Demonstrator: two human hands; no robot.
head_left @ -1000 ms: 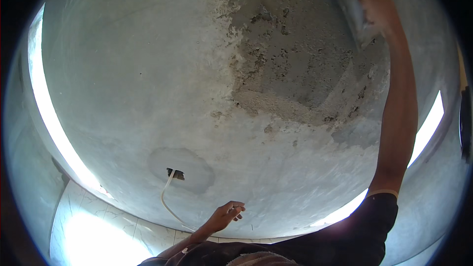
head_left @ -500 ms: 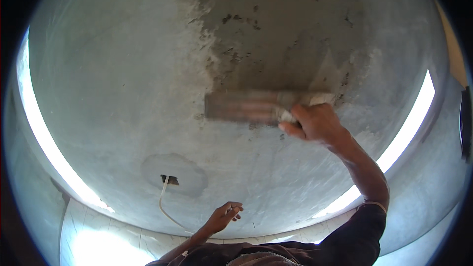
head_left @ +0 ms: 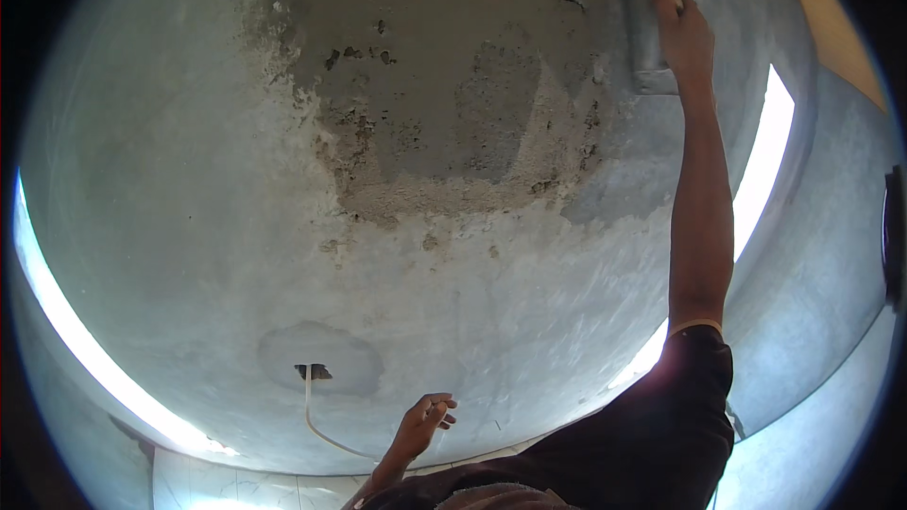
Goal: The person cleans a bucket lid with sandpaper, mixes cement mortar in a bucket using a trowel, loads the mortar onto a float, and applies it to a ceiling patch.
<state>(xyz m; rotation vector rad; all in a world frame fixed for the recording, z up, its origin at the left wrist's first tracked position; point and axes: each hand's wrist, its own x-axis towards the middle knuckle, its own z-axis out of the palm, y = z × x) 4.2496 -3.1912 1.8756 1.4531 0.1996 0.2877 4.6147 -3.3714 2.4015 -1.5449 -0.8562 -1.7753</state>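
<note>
My right hand (head_left: 687, 30) is wrapped round the handle of a plastering trowel (head_left: 652, 82) at the upper right, arm stretched far out. The trowel's long flat blade lies lengthwise against the grey plastered surface (head_left: 189, 132), to the right of a darker patch. That patch of plaster (head_left: 425, 38) has a rough, pitted lower border and several small holes. Low in the middle, my left hand (head_left: 425, 423) is raised off the surface, its fingers loosely bent and apart. I see nothing in it.
A pale cable (head_left: 309, 401) hangs from a small dark hole (head_left: 314, 372) within a round, darker spot at the lower left. Bright strips (head_left: 85, 340) run along both sides. A dark object (head_left: 892, 236) is at the far right edge, below a tan area (head_left: 831, 19).
My right hand has carried the trowel up and right, off the dark patch's lower border, turning the blade from crosswise to lengthwise. The view has shifted a little; my left hand stays low.
</note>
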